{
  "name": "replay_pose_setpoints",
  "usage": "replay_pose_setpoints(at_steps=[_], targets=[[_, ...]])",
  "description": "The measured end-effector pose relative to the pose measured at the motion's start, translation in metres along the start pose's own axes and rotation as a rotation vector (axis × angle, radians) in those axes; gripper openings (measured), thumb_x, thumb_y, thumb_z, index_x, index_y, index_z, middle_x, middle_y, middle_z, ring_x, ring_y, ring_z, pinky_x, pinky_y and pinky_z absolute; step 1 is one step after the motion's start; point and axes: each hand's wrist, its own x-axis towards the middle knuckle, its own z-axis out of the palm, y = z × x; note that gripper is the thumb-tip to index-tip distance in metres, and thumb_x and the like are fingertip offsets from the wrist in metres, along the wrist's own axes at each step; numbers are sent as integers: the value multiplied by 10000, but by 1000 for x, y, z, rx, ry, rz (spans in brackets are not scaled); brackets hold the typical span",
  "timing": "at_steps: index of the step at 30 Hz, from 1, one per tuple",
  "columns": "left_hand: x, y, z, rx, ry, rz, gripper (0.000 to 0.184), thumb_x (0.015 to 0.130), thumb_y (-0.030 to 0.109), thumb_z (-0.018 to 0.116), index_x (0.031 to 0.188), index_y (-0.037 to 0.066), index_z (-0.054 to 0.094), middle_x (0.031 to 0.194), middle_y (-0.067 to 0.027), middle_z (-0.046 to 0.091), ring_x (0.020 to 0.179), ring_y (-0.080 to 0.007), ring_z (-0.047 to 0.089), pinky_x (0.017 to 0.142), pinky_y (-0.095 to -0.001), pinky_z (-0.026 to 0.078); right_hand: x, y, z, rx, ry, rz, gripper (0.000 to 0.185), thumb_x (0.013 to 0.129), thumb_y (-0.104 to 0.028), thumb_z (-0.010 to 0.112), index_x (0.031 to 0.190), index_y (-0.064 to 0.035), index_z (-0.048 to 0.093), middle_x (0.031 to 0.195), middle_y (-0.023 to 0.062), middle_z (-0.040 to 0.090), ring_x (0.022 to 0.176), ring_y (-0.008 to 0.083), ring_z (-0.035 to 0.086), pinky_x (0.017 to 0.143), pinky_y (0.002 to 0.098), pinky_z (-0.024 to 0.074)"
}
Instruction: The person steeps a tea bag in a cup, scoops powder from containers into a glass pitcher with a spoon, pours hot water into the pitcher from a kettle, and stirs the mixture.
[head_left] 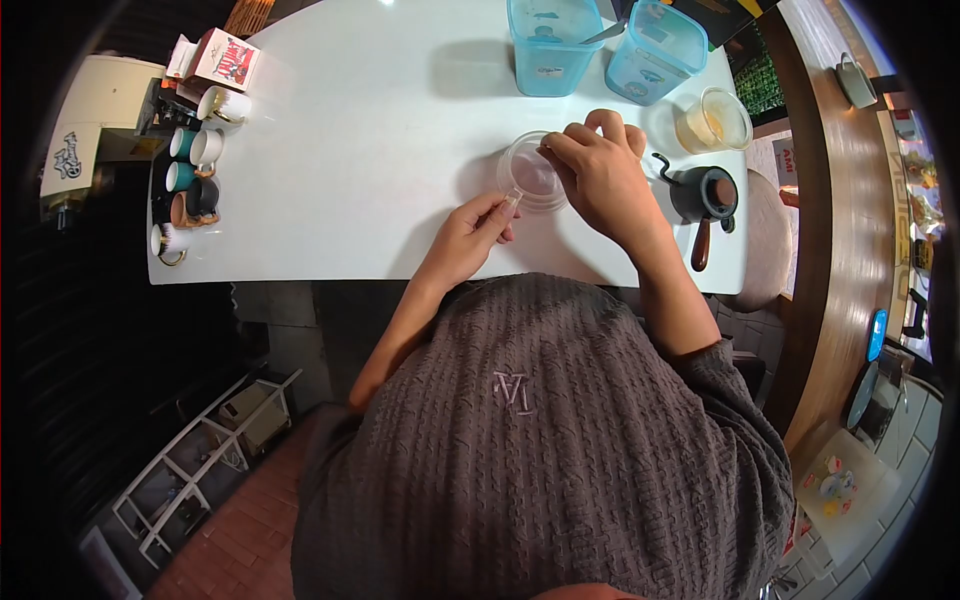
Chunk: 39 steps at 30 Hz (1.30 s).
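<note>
A clear, round cup with a handle stands on the white table near its front edge, in front of my body. My left hand is closed around the handle on the cup's near left side. Over the cup's right side, my right hand is bent down with its fingers curled together at the rim. Whatever those fingertips hold, if anything, is hidden or too small to make out. The cup looks see-through, and its contents cannot be told.
Two light-blue tubs stand at the back, a utensil handle between them. To the right are a clear container with yellowish contents and a dark pot with a wooden handle. Several mugs and a box line the table's left edge.
</note>
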Motion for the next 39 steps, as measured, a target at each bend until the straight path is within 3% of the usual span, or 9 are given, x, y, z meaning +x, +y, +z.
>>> replay_pose_setpoints(at_steps=[2, 7, 13, 16, 20, 22, 27, 32, 39], targets=[[1, -3, -3, -21, -27, -9, 261, 1003, 228, 502, 1031, -10, 606, 855, -22, 596, 764, -94, 567, 723, -255, 479, 1, 3, 4, -13, 21, -11, 120, 881, -187, 617, 954, -110, 672, 930, 16, 667, 1031, 275, 485, 899, 424, 314], [0, 0, 0, -26, -1, -11, 276, 1003, 236, 504, 1029, -17, 608, 851, -24, 603, 763, -91, 561, 728, -252, 477, -2, 6, 9, 155, -44, -82, 111, 878, -165, 616, 953, -111, 678, 939, 16, 659, 1030, 273, 484, 901, 417, 319], [0, -1, 0, -36, 2, -32, 286, 1000, 253, 510, 1012, -14, 611, 844, -21, 601, 763, -88, 555, 732, -248, 475, 1, 1, -4, -17, -9, -42, 116, 862, -167, 632, 950, -110, 681, 950, 11, 656, 1017, 247, 492, 888, 401, 325], [0, -2, 2, -33, 2, -26, 304, 1006, 282, 492, 981, 3, 610, 825, -22, 604, 772, -91, 565, 734, -247, 463, 1, 3, 3, 43, -1, -45, 138, 815, -144, 624, 938, -142, 685, 1007, 1, 656, 1053, 270, 500, 896, 423, 336], [1, -4, 0, -5, -12, -17, 324, 1015, 305, 468, 948, 18, 603, 810, -23, 607, 782, -97, 578, 735, -246, 452, -3, 1, 4, 140, 0, -112, 116, 861, -158, 627, 951, -111, 682, 957, 10, 658, 1020, 248, 503, 882, 403, 336], [1, -4, 1, -10, -7, -19, 326, 1016, 306, 465, 942, 19, 601, 811, -24, 607, 782, -99, 578, 737, -246, 451, -4, 2, 0, 122, -112, -82, 110, 863, -156, 624, 946, -110, 680, 959, 10, 660, 1024, 251, 508, 894, 402, 341], [0, -3, 0, -34, -8, -39, 302, 1007, 269, 494, 939, -7, 594, 825, -20, 595, 768, -91, 558, 743, -248, 473, -1, 3, -10, 9, -74, -1, 107, 868, -153, 620, 946, -107, 676, 956, 4, 660, 1014, 260, 510, 908, 412, 344], [0, -3, 1, -16, -1, -37, 303, 1013, 269, 477, 936, -2, 590, 825, -22, 595, 769, -94, 561, 743, -251, 473, -3, 4, 6, 138, -12, -54, 100, 875, -148, 614, 945, -107, 674, 953, 3, 660, 1010, 256, 502, 908, 406, 327], [0, -5, 0, 15, -19, -35, 302, 1018, 264, 463, 944, 1, 591, 833, -27, 599, 779, -102, 566, 750, -258, 474, -4, 4, -6, 48, -98, -43, 116, 879, -170, 618, 965, -113, 673, 977, 3, 660, 1010, 253, 500, 886, 405, 328]])
